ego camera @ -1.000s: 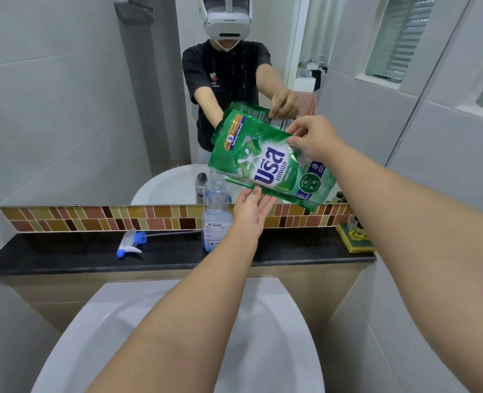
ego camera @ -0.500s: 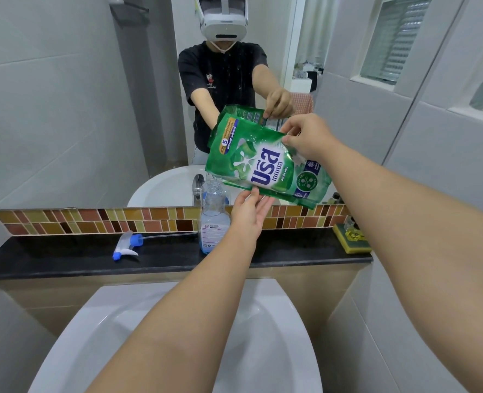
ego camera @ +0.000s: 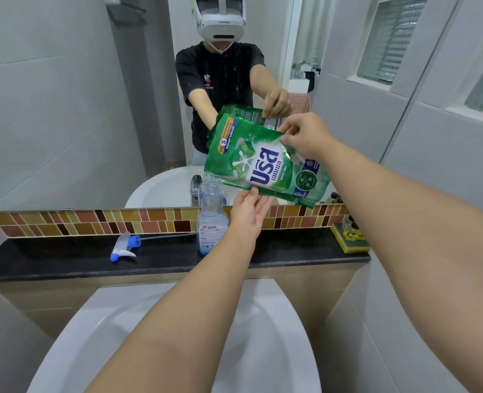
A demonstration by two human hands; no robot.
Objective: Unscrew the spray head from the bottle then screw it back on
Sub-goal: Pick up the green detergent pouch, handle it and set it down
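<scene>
I see my right hand (ego camera: 308,136) pinching the upper corner of a glossy green plastic refill pouch (ego camera: 263,168), fingers (ego camera: 287,139) closed tight on the edge, thumb hidden behind it. My left hand (ego camera: 249,214) sits under the pouch's lower edge, palm up, fingers (ego camera: 258,198) loosely spread and only slightly curled, their tips touching the underside to prop it. The pouch is tilted, its low corner right over the open neck of the clear plastic bottle (ego camera: 212,219), and a thin stream of clear liquid runs from that corner into the neck.

The bottle stands upright on the black stone worktop (ego camera: 64,259), with pale blue liquid in its lower part and no head on it. The white-and-blue plastic spray head (ego camera: 124,246) lies on its side on the worktop, well to the left of the bottle, its thin dip tube pointing towards the bottle. A yellow-and-green sponge (ego camera: 351,239) sits at the worktop's right end, and a white basin (ego camera: 73,336) lies below my forearms.
</scene>
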